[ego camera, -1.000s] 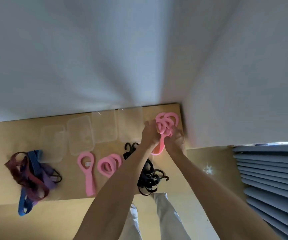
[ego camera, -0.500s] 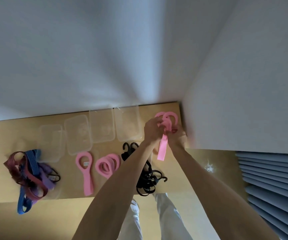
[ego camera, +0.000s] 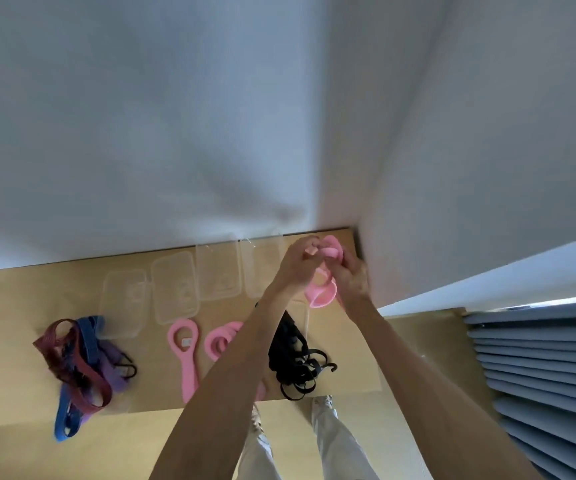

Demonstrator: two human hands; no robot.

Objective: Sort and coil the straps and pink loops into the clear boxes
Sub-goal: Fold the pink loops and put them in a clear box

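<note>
Grip: both hands are raised over the far right corner of the wooden table (ego camera: 20,299), curled round one pink loop strap (ego camera: 321,292); the left hand (ego camera: 295,268) pinches its upper end between thumb and fingers, the right hand (ego camera: 350,282) closes round its right side.
Held strap: partly coiled, a rounded pink coil hanging between the two wrists and a smaller curl showing above the fingers; it is lifted clear of the table.
Clear boxes: four lie in a row along the far edge of the table, by the white wall (ego camera: 141,133); from left, first box (ego camera: 123,299), second box (ego camera: 175,287), third box (ego camera: 218,271), fourth box (ego camera: 260,265). Whether anything lies inside them cannot be told.
Flat pink loop: a single pink loop (ego camera: 186,355) lies stretched out in front of the second box, ring end away from the person.
Coiled pink loops: another pink bundle (ego camera: 220,341) lies just to its right, partly hidden by the left forearm.
Black straps: a tangle of black straps (ego camera: 293,362) lies between the two forearms, near the table's front edge.
Coloured straps: a heap of maroon, blue and purple straps (ego camera: 78,362) lies at the left, its blue end hanging over the front edge.
Right side: grey slatted blinds (ego camera: 539,375).
Below: legs in pale trousers (ego camera: 335,441) stand by the table.
</note>
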